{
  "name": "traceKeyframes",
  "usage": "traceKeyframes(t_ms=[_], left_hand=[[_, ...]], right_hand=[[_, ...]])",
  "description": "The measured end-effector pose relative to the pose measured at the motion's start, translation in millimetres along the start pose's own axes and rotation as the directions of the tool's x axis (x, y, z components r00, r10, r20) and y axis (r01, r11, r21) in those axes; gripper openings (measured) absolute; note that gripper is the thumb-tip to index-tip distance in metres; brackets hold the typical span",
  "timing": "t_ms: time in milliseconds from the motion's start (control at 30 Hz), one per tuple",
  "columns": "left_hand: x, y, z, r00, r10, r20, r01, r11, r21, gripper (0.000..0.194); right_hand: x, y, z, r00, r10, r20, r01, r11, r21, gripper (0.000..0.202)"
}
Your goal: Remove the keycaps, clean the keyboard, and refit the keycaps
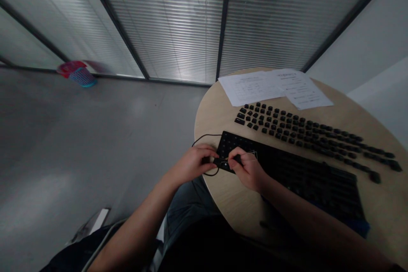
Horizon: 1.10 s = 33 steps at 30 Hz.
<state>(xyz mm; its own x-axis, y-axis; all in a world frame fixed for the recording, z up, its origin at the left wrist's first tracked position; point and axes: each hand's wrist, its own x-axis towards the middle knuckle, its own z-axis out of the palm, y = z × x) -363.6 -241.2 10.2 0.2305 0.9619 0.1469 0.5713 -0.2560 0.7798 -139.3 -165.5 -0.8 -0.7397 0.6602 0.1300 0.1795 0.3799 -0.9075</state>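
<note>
head view: right hand (247,171), pinching wire tool (255,153), over keyboard (287,170); left hand (196,160) at edge, grip unclear

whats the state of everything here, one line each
left hand, fingers curled, grip unclear
right hand, closed on wire tool
keyboard, lying flat, mostly dark
keycaps, loose, in rows
cable, curved
papers, flat, overlapping
blinds, lowered
</note>
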Motion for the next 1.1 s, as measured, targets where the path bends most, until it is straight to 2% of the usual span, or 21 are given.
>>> traceKeyframes(t_ms=[100, 267, 467, 567, 667, 933, 1100], left_hand=[[-4, -2, -0.3, 1.000, 0.014, -0.020, -0.014, 0.999, -0.033, 0.025], [-3, -4, 2.6, 1.000, 0.026, -0.011, -0.026, 1.000, 0.007, 0.017], [-4, -7, 8.9, 0.998, 0.045, -0.035, -0.044, 0.998, 0.045, 0.016], [-5, -7, 11.3, 0.997, 0.052, -0.051, -0.050, 0.998, 0.050, 0.017], [-5, -6, 12.5, 0.997, 0.048, -0.066, -0.045, 0.998, 0.047, 0.016], [-3, -4, 11.4, 0.997, 0.031, -0.076, -0.030, 0.999, 0.015, 0.013], [-2, -2, 11.6, 0.997, 0.024, -0.077, -0.024, 1.000, 0.002, 0.012]], right_hand=[[3, -6, -1, 0.999, -0.007, 0.049, 0.011, 0.997, -0.080, 0.015], [7, -10, 1, 0.995, 0.008, 0.097, 0.014, 0.975, -0.220, 0.017], [3, -11, 5, 0.974, -0.141, 0.179, 0.196, 0.919, -0.342, 0.017], [1, -10, 4, 0.967, -0.162, 0.195, 0.225, 0.905, -0.361, 0.016], [0, -8, 3, 0.972, -0.156, 0.176, 0.209, 0.919, -0.335, 0.015], [0, -6, 3, 0.996, -0.049, 0.078, 0.071, 0.948, -0.309, 0.012], [-4, -4, 3, 0.997, -0.060, 0.041, 0.068, 0.969, -0.238, 0.011]])
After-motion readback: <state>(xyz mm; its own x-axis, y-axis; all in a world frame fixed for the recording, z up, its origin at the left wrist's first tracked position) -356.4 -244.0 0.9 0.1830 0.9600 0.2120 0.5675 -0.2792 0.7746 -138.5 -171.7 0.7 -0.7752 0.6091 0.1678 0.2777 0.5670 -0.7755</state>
